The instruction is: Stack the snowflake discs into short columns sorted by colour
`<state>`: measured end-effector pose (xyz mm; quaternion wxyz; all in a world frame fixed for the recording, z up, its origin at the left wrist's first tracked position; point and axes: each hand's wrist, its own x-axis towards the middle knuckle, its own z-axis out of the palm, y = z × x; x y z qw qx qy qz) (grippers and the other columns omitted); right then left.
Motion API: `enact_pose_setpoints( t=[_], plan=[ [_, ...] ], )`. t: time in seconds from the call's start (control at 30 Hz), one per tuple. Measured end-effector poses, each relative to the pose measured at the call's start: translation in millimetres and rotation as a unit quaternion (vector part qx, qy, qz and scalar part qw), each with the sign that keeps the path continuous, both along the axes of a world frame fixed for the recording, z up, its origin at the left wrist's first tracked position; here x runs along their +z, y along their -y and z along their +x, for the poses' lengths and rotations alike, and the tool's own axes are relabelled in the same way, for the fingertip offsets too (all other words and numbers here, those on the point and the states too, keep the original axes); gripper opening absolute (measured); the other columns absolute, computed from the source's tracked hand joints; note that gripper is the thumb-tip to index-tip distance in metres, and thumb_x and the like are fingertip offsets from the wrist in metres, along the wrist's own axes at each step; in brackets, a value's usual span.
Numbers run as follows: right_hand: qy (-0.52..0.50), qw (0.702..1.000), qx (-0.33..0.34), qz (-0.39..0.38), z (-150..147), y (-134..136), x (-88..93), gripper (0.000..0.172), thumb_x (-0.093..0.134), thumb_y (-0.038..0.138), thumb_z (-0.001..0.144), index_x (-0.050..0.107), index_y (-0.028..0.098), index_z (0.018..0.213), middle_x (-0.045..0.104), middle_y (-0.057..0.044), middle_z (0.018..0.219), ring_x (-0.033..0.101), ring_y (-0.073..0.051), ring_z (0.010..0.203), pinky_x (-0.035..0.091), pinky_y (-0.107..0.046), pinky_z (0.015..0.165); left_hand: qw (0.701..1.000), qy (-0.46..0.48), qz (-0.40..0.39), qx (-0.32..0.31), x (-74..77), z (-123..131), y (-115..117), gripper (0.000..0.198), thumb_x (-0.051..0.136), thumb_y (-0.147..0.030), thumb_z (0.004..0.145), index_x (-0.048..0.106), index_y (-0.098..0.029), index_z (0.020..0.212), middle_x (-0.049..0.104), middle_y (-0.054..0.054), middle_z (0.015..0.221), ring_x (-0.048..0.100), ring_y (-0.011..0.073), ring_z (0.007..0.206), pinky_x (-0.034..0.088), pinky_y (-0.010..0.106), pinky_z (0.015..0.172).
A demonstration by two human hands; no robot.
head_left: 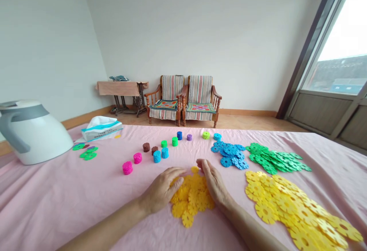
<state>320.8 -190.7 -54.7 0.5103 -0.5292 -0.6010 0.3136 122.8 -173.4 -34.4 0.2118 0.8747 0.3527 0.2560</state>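
A small heap of yellow snowflake discs (190,195) lies between my two hands on the pink cloth. My left hand (163,190) touches its left side, fingers apart and holding nothing. Along the right side of the heap rests my right hand (215,184), palm inward, with its fingers stretched out. A larger spread of yellow discs (295,209) lies at the right. Behind it are green discs (275,159) and blue discs (231,153). Short stacks stand beyond my hands, among them pink (127,168), light blue (156,156), brown (146,147) and green (174,141).
A white kettle (43,136) stands at the left of the pink-covered table (94,190), with a tissue pack (101,128) and a few loose discs (88,154) near it. Two wooden chairs (200,94) and a cloth-covered stand (122,88) are by the wall.
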Motion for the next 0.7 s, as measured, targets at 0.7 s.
enact_pose_setpoints(
  t=[0.7],
  plan=[
    [0.065,0.992,0.108,-0.031,-2,7,13.8,0.018,0.048,0.025,0.079,0.061,0.018,0.091,0.061,-0.004,0.087,0.058,-0.015,0.076,0.046,-0.028,0.068,0.998,-0.065,0.0,0.009,-13.0,-11,13,0.079,0.055,-0.057,0.076,0.028,-0.017,0.138,0.034,0.014,0.141,0.03,0.0284,0.129,0.027,0.046,0.107]
  ],
)
